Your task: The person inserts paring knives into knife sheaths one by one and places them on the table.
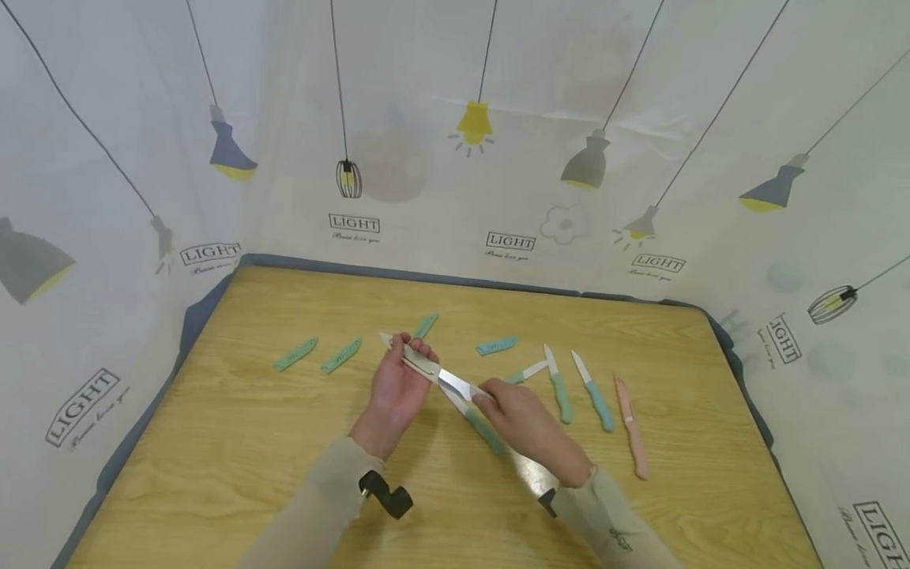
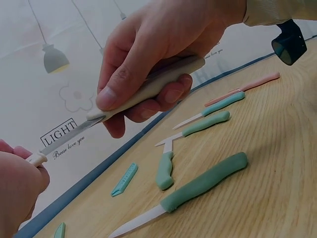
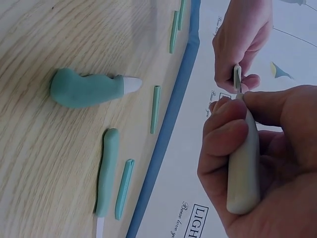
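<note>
White-handled knife (image 1: 456,385): held above the table (image 1: 213,474), between the two hands, long axis running from far left to near right. At the left, two green sheaths (image 1: 296,354) lie apart. Left hand (image 1: 398,387) grasps the white sheath (image 1: 421,362), aligned with the blade at its far-left end. Blade meets the sheath mouth; insertion depth cannot be determined. Right hand (image 1: 529,419), nearer the knife, grips its handle (image 3: 242,173). At the right, a blue-handled knife (image 1: 599,407) and pink knife (image 1: 636,446) lie on the table.
</note>
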{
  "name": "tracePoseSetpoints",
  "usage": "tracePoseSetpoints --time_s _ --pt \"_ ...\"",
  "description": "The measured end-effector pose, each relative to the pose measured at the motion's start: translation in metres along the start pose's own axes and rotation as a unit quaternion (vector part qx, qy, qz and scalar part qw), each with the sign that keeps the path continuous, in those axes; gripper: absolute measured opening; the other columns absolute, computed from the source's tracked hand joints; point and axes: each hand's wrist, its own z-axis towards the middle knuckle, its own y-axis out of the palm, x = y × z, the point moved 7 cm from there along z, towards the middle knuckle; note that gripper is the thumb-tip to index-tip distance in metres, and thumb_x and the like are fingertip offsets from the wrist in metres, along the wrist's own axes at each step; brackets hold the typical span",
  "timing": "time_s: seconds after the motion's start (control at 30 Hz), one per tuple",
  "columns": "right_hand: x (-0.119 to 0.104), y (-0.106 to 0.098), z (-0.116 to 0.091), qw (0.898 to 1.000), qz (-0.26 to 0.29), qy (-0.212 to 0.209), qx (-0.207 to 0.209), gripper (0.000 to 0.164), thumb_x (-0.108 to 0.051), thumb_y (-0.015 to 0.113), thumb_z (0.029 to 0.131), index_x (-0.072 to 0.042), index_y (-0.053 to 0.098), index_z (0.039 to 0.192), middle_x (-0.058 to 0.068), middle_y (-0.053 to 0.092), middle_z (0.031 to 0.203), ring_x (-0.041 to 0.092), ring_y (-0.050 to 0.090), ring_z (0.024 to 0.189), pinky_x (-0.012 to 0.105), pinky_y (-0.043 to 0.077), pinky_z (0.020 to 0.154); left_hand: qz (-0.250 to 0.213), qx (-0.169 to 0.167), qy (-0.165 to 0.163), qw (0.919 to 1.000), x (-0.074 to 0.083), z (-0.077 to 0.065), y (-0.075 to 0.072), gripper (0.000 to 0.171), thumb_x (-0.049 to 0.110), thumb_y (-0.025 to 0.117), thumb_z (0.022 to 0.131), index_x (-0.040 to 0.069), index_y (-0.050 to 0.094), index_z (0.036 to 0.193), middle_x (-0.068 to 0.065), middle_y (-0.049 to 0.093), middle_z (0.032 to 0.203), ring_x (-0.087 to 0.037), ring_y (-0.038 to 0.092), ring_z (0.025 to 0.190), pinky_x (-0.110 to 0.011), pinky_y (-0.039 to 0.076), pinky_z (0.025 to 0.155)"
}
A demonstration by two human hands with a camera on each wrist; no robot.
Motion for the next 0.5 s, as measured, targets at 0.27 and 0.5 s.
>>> tracePoseSetpoints --time_s 0.27,0.5 --pt "-0.0030 0.0023 0.0029 1.000 -0.002 0.003 0.007 0.023 -0.026 0.052 0.100 -0.007 0.065 0.103 -0.009 0.052 0.069 0.006 0.043 0.053 0.022 0.040 0.046 0.005 -0.012 -0.002 0.9999 -0.0041 0.0007 -0.0007 0.019 0.031 0.038 0.104 0.014 0.045 0.099 0.001 0.052 0.078 -0.013 0.050 0.075 -0.025 0.041 0.080" --pt "-0.0057 0.0032 0.0062 1.000 -0.004 0.005 0.010 0.023 -0.026 0.053 0.100 -0.007 0.066 0.102 -0.009 0.051 0.068 0.006 0.042 0.052 0.022 0.038 0.045 0.001 -0.021 -0.004 0.9998 -0.0052 -0.0004 0.0002 0.020 0.031 0.036 0.104 0.014 0.044 0.098 0.001 0.051 0.073 -0.012 0.050 0.069 -0.025 0.040 0.077"
